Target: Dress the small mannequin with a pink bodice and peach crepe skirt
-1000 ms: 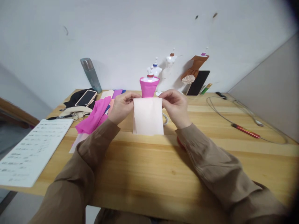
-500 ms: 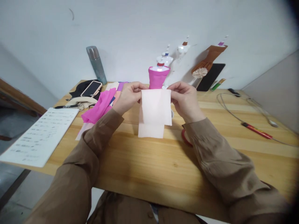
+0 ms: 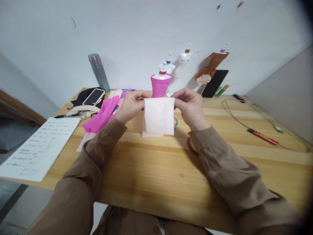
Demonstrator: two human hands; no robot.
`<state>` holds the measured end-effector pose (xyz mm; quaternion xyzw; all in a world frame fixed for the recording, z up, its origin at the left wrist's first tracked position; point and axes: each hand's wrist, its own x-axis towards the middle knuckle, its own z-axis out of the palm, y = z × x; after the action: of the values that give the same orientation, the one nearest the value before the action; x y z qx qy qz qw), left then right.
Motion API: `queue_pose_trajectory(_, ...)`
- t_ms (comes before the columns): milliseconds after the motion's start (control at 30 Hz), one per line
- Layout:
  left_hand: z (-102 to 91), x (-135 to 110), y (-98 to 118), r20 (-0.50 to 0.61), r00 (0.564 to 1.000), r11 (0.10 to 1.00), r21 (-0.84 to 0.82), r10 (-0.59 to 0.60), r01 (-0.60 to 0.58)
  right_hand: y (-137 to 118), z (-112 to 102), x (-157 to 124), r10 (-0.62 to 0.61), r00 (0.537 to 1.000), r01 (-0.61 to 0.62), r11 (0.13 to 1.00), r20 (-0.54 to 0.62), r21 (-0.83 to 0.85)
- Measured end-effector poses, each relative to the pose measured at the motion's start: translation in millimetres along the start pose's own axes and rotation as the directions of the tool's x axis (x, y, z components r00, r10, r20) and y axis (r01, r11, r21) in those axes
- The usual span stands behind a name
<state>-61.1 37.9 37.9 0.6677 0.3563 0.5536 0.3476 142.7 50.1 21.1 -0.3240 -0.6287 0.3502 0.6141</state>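
Between my hands hangs a folded piece of pale pink crepe paper (image 3: 159, 117), its fold along the top edge. My left hand (image 3: 132, 103) pinches its upper left corner, and my right hand (image 3: 190, 107) pinches the upper right corner. Just behind the fold stands a small dress-form mannequin (image 3: 161, 85) with a bright pink wrap round its bust; its lower part is hidden by the paper. Partly behind the paper on the right is a roll of tape (image 3: 176, 121). A red handle or ring (image 3: 192, 146) shows beside my right sleeve.
Bright pink crepe paper (image 3: 102, 114) and other coloured sheets lie left, near a phone (image 3: 94, 97), a flask (image 3: 99, 73) and a written sheet (image 3: 40, 148). Behind stand more mannequins, one in a brown dress (image 3: 212, 65), and a black tablet (image 3: 215, 84). A red-handled tool (image 3: 262, 137) with a cable lies right.
The back layer of the folded paper hangs less far below the front one, so the lower edges lie closer together. Both hands keep their pinch. The whole view has shifted slightly.
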Motion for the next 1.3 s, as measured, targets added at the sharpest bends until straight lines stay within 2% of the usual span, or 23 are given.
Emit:
queue_pose_trajectory(333, -0.8, 0, 0, 0.0, 1.0, 1.0, 0.015, -0.004, 0.004, -2, 0, -1, 0.036, 0.999, -0.036, 0.999, 0.001, 0.02)
queue_pose_trajectory(500, -0.7, -2, 8, 0.029, 1.0, 1.0, -0.008, -0.006, 0.006, -8, 0, -3, 0.046, 0.998, -0.048, 0.997, 0.033, 0.068)
queue_pose_trajectory(567, 0.5, -5, 15, 0.017, 0.999, 0.999, -0.021, -0.044, 0.045, -14, 0, -5, 0.094, 0.993, -0.101, 0.99, 0.066, 0.098)
queue_pose_trajectory(633, 2.6, -10, 22, -0.003, 0.991, 0.989, -0.056, -0.134, 0.133, -21, -1, -8, 0.185, 0.977, -0.197, 0.973, 0.105, 0.118)
queue_pose_trajectory(700, 5.3, -15, 26, 0.01, 0.964, 0.952, -0.15, -0.267, 0.265, -26, -3, -12, 0.301, 0.943, -0.32, 0.937, 0.143, 0.139)
queue_pose_trajectory(800, 9.7, -26, 29, 0.136, 0.883, 0.845, -0.258, -0.449, 0.469, -27, -8, -21, 0.453, 0.868, -0.486, 0.859, 0.201, 0.161)
queue_pose_trajectory(933, 15.7, -46, 23, 0.273, 0.781, 0.739, -0.26, -0.561, 0.622, -12, -15, -40, 0.585, 0.765, -0.631, 0.764, 0.269, 0.134)
queue_pose_trajectory(1033, 20.5, -62, 13, 0.302, 0.7, 0.67, -0.212, -0.647, 0.712, 1, -18, -58, 0.641, 0.716, -0.686, 0.719, 0.277, 0.108)
queue_pose_trajectory(1167, 27.4, -78, -10, 0.266, 0.699, 0.67, -0.203, -0.664, 0.714, 13, -21, -76, 0.661, 0.7, -0.703, 0.706, 0.271, 0.092)
queue_pose_trajectory(1300, 32.2, -85, -31, 0.221, 0.729, 0.686, -0.247, -0.648, 0.684, 21, -23, -82, 0.613, 0.751, -0.649, 0.753, 0.246, 0.107)
